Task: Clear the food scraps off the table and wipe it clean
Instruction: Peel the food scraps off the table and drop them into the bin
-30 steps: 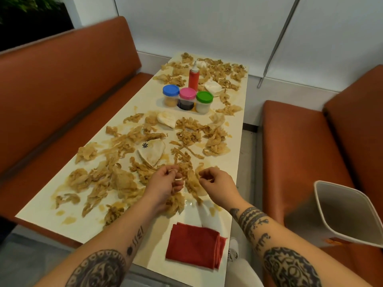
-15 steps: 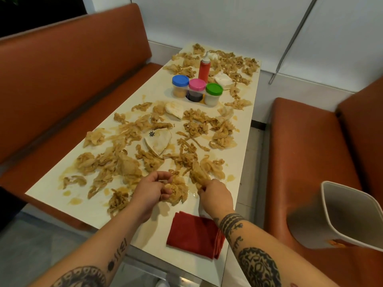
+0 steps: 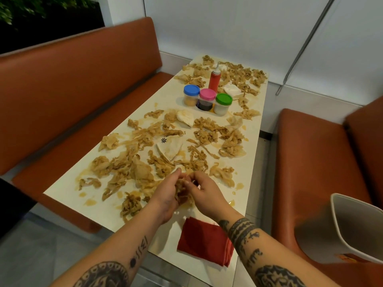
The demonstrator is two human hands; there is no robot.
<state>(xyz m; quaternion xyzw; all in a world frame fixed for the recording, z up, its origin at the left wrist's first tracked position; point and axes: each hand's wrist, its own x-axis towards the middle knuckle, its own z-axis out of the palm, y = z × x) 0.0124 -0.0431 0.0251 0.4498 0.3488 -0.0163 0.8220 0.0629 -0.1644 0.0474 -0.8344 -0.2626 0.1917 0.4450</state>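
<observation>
Fingers (image 3: 176, 178) on both hands are curled round one greasy clump (image 3: 183, 193), held just over the surface's (image 3: 251, 129) near end. Bin (image 3: 356, 228) is off to my right, so my right hand (image 3: 205, 191) is nearer. Remaining scraps (image 3: 207, 133) run lengthwise away from me.

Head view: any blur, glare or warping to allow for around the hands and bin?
Head view: light is even, with soft shadows on the table; the scraps gripped by the left hand and right hand look slightly smeared; the bin at the right edge is soft and stretched by the wide lens; no strong glare.
</observation>
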